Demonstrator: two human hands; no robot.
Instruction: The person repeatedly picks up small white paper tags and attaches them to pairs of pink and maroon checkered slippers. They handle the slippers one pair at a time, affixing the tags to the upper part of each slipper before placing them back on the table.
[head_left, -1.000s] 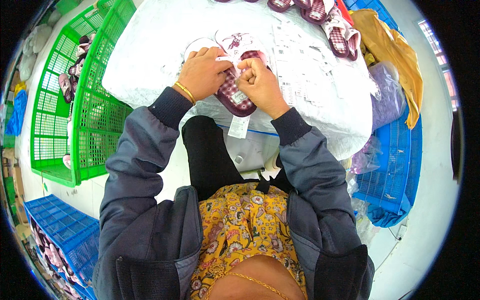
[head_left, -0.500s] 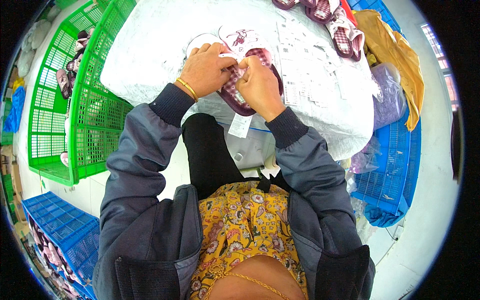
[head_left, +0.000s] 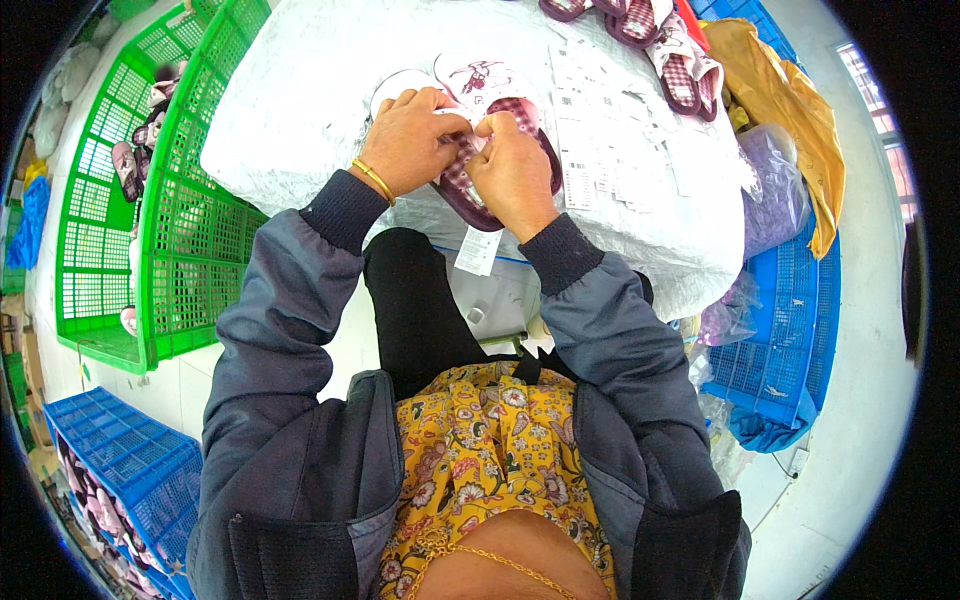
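Note:
A pair of slippers lies in front of me on a white plastic-wrapped bundle, toes pointing away. The right slipper has a pale upper with a dark drawing and a maroon checked insole; the left one is largely covered by my hands. My left hand bends its fingers over the left slipper's upper, thumb and fingertips pinched at its inner edge. Close beside it, my right hand is closed, thumb and forefinger pinching at the same spot. Whatever lies between those fingertips is hidden. A white paper tag hangs below the slippers' heels.
Printed label sheets lie right of the slippers. More checked slippers sit at the far right edge. Green crates holding slippers stand at left, a blue crate at lower left. Yellow cloth and another blue crate are at right.
My right hand and forearm have shifted slightly left and down, closer to my left hand. Both hands keep pinching at the slippers.

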